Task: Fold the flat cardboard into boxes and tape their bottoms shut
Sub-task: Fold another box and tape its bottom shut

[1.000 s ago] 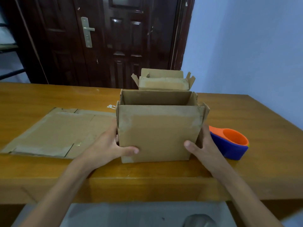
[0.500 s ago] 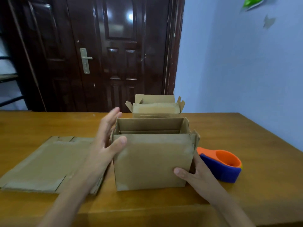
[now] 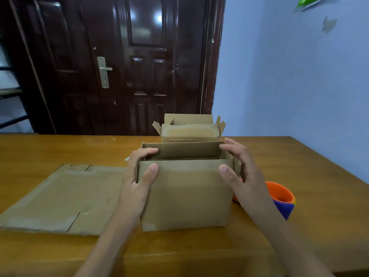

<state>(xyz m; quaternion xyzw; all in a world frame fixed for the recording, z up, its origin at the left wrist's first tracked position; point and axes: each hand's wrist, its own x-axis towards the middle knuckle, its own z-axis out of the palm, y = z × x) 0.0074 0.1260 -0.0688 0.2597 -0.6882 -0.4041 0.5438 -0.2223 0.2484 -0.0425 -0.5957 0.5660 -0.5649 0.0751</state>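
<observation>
Cardboard box [image 3: 185, 193] stands upright near the table's [image 3: 299, 226] near edge, open top up, long axis running left to right between the hands. The left hand [image 3: 137, 182] grips its left top corner, thumb on the near wall, fingers [image 3: 148, 151] curled over the rim. The right hand [image 3: 241, 174] seems to pinch the right top corner likewise, though its fingertips blur. Both forearms reach straight forward.
</observation>
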